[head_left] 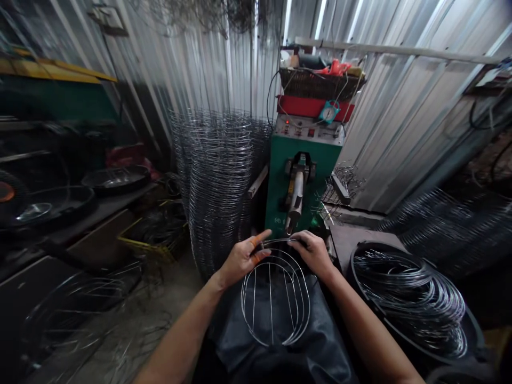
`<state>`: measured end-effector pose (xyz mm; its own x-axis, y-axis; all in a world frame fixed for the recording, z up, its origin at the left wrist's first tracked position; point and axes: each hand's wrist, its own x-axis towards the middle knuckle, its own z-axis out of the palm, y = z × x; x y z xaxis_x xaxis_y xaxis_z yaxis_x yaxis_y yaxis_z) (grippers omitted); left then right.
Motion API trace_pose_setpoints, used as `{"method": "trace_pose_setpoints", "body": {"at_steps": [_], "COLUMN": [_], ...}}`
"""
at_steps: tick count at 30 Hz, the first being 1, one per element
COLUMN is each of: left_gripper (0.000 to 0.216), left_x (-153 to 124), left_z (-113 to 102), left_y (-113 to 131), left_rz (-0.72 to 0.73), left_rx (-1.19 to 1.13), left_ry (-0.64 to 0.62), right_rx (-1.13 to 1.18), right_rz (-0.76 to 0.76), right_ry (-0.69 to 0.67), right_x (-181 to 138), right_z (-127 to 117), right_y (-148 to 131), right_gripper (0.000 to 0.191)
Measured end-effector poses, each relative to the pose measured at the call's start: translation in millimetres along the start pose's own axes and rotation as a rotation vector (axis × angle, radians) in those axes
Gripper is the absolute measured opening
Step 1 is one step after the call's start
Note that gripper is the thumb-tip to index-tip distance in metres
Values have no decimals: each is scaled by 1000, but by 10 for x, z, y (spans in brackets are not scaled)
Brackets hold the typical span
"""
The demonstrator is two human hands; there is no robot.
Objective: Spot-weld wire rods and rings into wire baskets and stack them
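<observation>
As we held the frame (pixel 271 306) up by its far rim (pixel 280 240), that rim stood just below the tip of the rod (pixel 296 197) on the green machine (pixel 276 176), and we could not tell whether the two touched. Our right hand (pixel 314 255) was the nearer to the tip, thumb and fingers pinching the rim right beside it; our left hand (pixel 242 258) was a little farther off. Its thumb and forefinger, both in orange wraps (pixel 262 236), were parted with the rim in between, and we could not tell how tightly they gripped. From both hands the frame lay below and toward us, over the dark cloth (pixel 324 330) on our lap. Being round, it had no long axis, but its straight wires (pixel 270 288) ran from near us toward the machine, while the rod sloped down at the rim.

As for writing, we made out white marks (pixel 280 220) low on the machine's front, too faint to read. The panel (pixel 334 136) bore small labels near a red light (pixel 287 122), and the teal dial (pixel 329 112) had markings, all illegible to us.
</observation>
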<state>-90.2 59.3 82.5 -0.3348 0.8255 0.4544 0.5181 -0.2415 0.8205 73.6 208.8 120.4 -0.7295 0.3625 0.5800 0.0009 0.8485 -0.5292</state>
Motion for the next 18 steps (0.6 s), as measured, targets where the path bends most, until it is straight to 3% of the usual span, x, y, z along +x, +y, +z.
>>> {"method": "trace_pose_setpoints", "body": {"at_steps": [4, 8, 11, 14, 18], "left_gripper": [33, 39, 42, 40, 40], "left_x": [296, 604, 686, 587, 417], "left_z": [-24, -128, -55, 129, 288], "left_y": [310, 319, 73, -298, -676], "left_rz": [33, -213, -448, -620, -587], "left_rx": [-23, -266, -437, -471, -361], "left_ry": [30, 52, 1, -55, -148], "right_rx": [-77, -46, 20, 3, -78], "right_rz": [-4, 131, 311, 426, 470], "right_ry": [19, 115, 138, 58, -53], "right_x": [64, 78, -34, -248, -487], "right_z": [-247, -398, -244, 3, 181], "right_y": [27, 290, 584, 812, 916], "right_gripper": [19, 29, 36, 33, 30]}}
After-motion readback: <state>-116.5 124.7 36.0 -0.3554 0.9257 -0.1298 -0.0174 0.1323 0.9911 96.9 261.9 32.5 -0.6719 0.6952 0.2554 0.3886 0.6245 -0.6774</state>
